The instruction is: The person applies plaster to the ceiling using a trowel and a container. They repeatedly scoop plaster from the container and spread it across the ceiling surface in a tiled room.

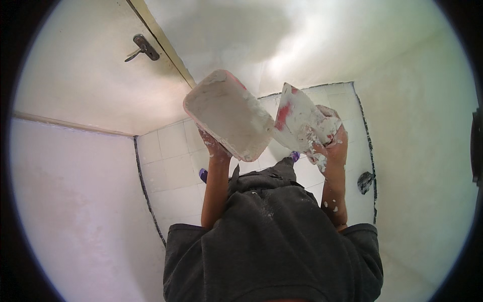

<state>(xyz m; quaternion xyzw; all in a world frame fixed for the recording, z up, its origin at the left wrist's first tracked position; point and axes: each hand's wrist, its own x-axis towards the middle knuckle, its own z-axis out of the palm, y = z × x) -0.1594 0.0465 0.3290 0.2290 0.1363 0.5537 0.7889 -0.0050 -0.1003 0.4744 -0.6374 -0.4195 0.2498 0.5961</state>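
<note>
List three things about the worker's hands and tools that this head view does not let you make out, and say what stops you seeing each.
- Left hand: fingers hidden beneath the plaster-coated tray.
- Right hand: the grip is blurred by caked plaster; the handle of the trowel is covered.
- Feet: only purple tips show; the dark shirt hides the rest.

- No packages, labels, signs or screens show anywhere in this view: not on the walls, not on the tiled floor, not in either hand
</note>
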